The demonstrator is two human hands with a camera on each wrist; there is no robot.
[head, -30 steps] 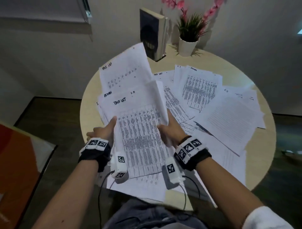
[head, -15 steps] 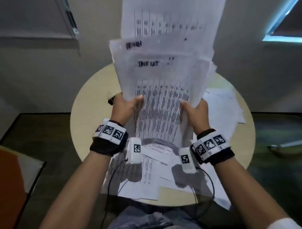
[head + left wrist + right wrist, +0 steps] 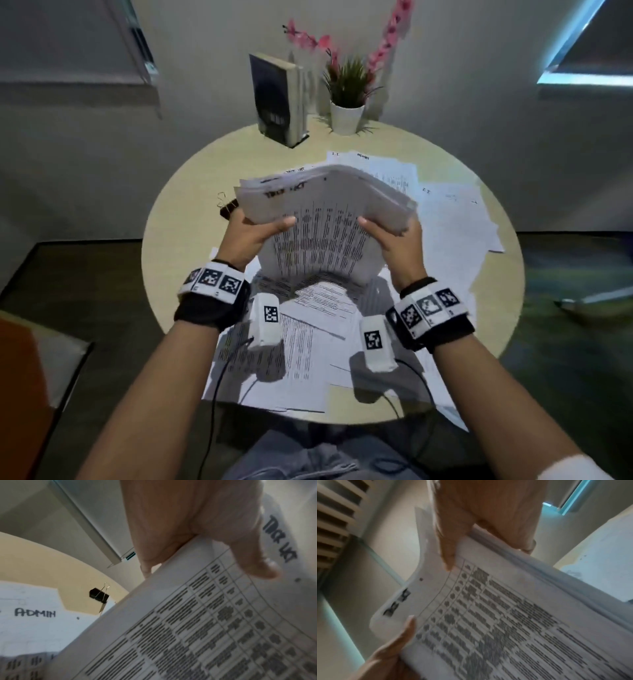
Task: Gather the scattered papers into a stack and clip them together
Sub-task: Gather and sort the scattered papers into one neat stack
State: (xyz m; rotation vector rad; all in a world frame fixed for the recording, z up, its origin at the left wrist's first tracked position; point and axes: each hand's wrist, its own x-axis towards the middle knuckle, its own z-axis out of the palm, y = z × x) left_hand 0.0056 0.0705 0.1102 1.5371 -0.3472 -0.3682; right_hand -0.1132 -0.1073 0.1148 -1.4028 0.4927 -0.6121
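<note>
Both hands hold a thick paper stack (image 3: 322, 219) upright above the round table (image 3: 191, 205), its top edge bending away from me. My left hand (image 3: 255, 233) grips the stack's left edge, thumb on the printed front (image 3: 223, 615). My right hand (image 3: 394, 236) grips the right edge, thumb on the front sheet (image 3: 496, 615). A black binder clip (image 3: 226, 206) lies on the table just left of the stack, also seen in the left wrist view (image 3: 99, 595). Loose papers (image 3: 455, 219) remain spread on the table at the right, and more lie under my wrists (image 3: 301, 349).
A dark book (image 3: 279, 99) stands upright at the table's far edge beside a potted plant (image 3: 347, 102) with pink flowers. An orange object (image 3: 17, 394) sits low at the left. The table's left part near the clip is bare wood.
The stack, held high and filling the upper view half a second ago, has come down lower over the table and its top now curls away. Both hands keep their grip on its sides.
</note>
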